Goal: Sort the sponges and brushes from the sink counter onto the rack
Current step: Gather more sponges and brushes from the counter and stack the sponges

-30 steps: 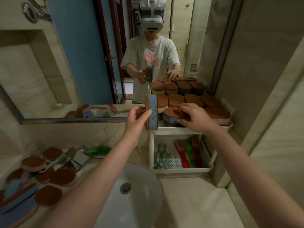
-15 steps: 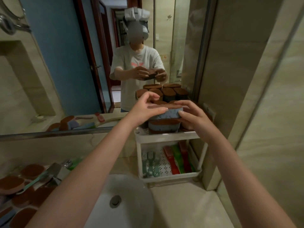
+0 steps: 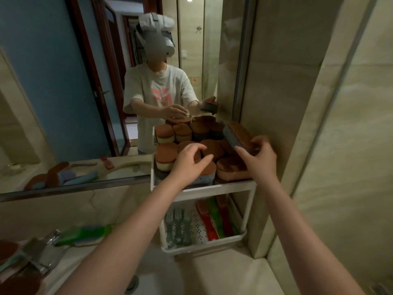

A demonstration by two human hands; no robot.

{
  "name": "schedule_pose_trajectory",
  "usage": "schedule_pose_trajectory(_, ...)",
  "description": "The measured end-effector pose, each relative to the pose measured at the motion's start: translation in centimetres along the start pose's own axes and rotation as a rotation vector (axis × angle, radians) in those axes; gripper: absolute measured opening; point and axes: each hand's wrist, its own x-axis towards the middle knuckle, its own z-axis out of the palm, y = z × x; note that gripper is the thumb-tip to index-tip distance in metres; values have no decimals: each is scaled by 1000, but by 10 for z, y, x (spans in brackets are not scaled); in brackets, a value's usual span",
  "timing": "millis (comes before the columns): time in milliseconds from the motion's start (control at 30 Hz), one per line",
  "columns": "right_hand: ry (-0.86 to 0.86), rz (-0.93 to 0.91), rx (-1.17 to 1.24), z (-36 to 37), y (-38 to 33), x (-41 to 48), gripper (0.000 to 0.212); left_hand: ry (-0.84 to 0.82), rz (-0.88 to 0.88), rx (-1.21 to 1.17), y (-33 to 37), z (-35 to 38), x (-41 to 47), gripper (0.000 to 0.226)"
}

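Right hand (image 3: 258,158) grips the held sponge (image 3: 238,135) by its lower end, fingers and thumb curled round it. The sponge sits at 11 o'clock from that hand, tilted, brown scrub face up and grey-blue foam toward the mirror (image 3: 63,81). It hangs over the right end of the rack's top tier; cannot tell if it touches the stack below.

Left hand (image 3: 191,160) is at 9 o'clock of the right, fingers spread and loosely curved, holding nothing, over the stacked sponges (image 3: 168,154). Contact with them cannot be told.

Writing: pink print on the reflected shirt (image 3: 159,96), too blurred to read.

Rack (image 3: 202,190): white, two tiers, at 12 o'clock on the surface (image 3: 223,273), against the wall. The top tier is crowded with brown-topped sponges, layered. The bottom tier holds teal brushes (image 3: 176,226) at left and red and green brushes (image 3: 214,220) at right, lying flat.

At 8 o'clock, a green brush (image 3: 85,233) lies beside the tap (image 3: 40,250), with loose sponges (image 3: 7,250) at the frame edge. Basin (image 3: 148,284) at 6 o'clock.
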Motion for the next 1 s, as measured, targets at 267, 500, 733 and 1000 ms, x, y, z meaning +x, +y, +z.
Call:
schedule_pose_trajectory(267,-127,-17,-409,29,4,38,39,-23,29,12,-4,0,3,20)
schedule_pose_trajectory(500,-169,-48,-535,29,10,29,54,24,42,26,-3,1,1,18)
schedule_pose_trajectory(733,-68,-231,-506,29,0,-18,54,228,91,26,-2,-10,-13,19)
schedule_pose_trajectory(1000,-155,-498,-316,63,-36,-100,35,352,40,-47,-28,-52,-71,21)
